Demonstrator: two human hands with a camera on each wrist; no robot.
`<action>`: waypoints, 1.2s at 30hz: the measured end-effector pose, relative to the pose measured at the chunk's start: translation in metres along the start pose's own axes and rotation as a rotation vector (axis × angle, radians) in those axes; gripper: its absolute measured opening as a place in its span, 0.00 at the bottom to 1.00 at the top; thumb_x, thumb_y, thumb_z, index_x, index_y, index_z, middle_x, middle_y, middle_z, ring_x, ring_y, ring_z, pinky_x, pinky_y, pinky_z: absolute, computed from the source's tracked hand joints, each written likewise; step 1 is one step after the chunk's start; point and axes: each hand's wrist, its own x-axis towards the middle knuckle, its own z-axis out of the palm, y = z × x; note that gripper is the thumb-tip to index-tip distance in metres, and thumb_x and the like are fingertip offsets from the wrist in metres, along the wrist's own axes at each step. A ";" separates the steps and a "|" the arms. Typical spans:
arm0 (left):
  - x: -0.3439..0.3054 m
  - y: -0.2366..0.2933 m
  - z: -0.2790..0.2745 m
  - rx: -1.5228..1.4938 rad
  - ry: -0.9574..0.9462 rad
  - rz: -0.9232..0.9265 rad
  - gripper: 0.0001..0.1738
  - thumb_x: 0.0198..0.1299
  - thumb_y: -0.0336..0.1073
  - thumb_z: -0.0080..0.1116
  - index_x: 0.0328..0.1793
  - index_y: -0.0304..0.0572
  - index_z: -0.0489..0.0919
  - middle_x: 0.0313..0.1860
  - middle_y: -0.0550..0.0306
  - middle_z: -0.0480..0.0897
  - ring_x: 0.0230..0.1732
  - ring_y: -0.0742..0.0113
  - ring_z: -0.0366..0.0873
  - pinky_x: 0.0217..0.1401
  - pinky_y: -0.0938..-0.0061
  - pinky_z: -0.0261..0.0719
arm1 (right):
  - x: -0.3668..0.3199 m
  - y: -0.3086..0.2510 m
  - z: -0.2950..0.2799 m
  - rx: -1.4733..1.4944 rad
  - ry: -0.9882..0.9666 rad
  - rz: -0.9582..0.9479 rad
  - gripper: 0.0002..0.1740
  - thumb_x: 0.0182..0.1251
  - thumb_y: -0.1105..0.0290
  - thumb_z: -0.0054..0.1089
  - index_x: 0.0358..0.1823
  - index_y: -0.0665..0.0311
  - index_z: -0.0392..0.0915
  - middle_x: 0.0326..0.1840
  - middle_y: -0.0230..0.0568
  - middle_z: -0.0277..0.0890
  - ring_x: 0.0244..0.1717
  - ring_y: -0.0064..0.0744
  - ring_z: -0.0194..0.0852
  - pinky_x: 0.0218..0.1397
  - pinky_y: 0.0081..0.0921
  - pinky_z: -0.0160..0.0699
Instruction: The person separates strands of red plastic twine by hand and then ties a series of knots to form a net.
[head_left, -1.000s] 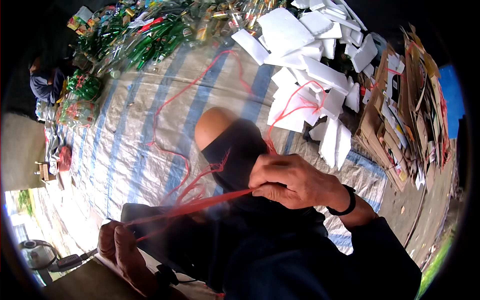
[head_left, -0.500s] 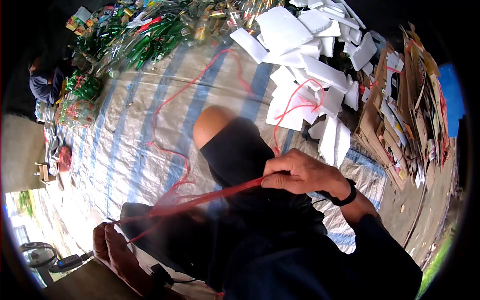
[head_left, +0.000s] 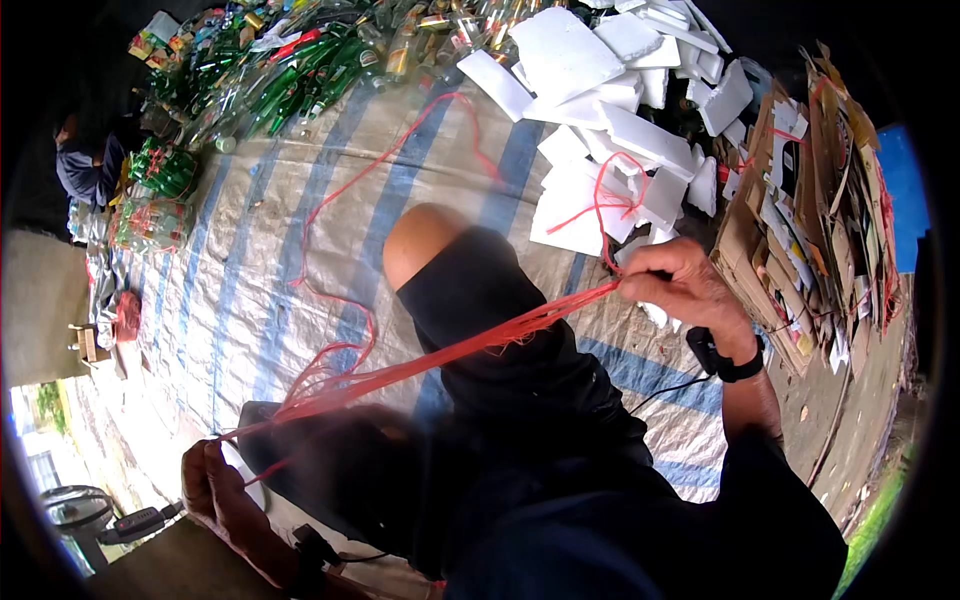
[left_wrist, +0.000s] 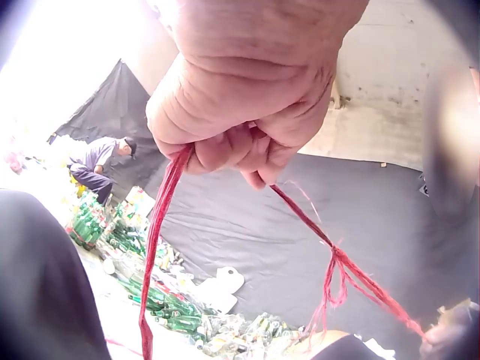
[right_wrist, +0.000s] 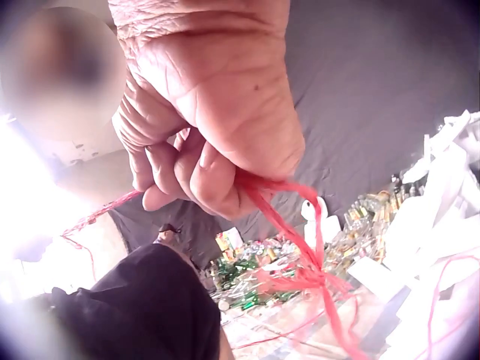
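The left hand (head_left: pixel 228 500) grips a stringy red plastic twine bundle (head_left: pixel 450 354); the right hand (head_left: pixel 685 285) pinches it farther along; the bundle stretches between them, above black-clothed legs (head_left: pixel 475 285) and a blue-and-white striped tarp (head_left: pixel 255 240).

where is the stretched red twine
In the head view, the red twine runs from the left grip, lower left, over the person's legs to the right grip.

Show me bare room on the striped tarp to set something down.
Head view: the widest bare patch of striped tarp lies between the bundled bottles and the loose red twine. A smaller one sits inside the twine's curve, just beyond the bent knee. It's crowded along the far side with loose bottles and white foam boards, and at right with stacked cardboard.
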 end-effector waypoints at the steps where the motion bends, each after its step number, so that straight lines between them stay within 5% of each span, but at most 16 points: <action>1: 0.001 0.000 -0.001 0.000 0.000 0.000 0.10 0.71 0.39 0.61 0.41 0.40 0.83 0.19 0.77 0.59 0.21 0.87 0.51 0.25 0.83 0.43 | -0.002 0.004 -0.006 0.000 0.000 0.000 0.08 0.64 0.74 0.72 0.31 0.70 0.81 0.19 0.34 0.75 0.22 0.16 0.69 0.26 0.21 0.66; 7: 0.006 -0.003 0.001 0.024 -0.020 -0.021 0.10 0.70 0.40 0.62 0.42 0.41 0.83 0.19 0.76 0.59 0.22 0.86 0.52 0.25 0.82 0.44 | -0.008 0.013 -0.029 -0.083 0.161 0.028 0.10 0.67 0.69 0.72 0.34 0.70 0.83 0.23 0.32 0.77 0.26 0.13 0.69 0.29 0.19 0.69; 17: 0.020 -0.014 -0.014 0.005 0.030 0.079 0.11 0.72 0.41 0.61 0.40 0.42 0.82 0.18 0.75 0.59 0.20 0.86 0.52 0.24 0.82 0.44 | -0.008 0.035 -0.032 -0.026 0.152 0.071 0.12 0.68 0.70 0.71 0.31 0.70 0.81 0.23 0.26 0.72 0.27 0.11 0.65 0.29 0.17 0.66; 30: 0.047 -0.033 -0.041 -0.068 0.056 0.128 0.10 0.73 0.38 0.60 0.51 0.41 0.86 0.19 0.78 0.60 0.19 0.88 0.47 0.22 0.83 0.40 | -0.004 0.070 -0.035 0.064 0.139 0.228 0.09 0.68 0.68 0.69 0.37 0.68 0.84 0.28 0.23 0.74 0.32 0.12 0.65 0.35 0.16 0.65; 36: 0.060 -0.039 -0.054 0.014 0.081 0.199 0.08 0.72 0.38 0.61 0.46 0.44 0.86 0.19 0.78 0.60 0.20 0.88 0.48 0.24 0.82 0.41 | 0.001 0.077 -0.025 0.195 0.131 0.185 0.09 0.69 0.68 0.69 0.38 0.68 0.84 0.28 0.23 0.73 0.31 0.13 0.63 0.35 0.18 0.65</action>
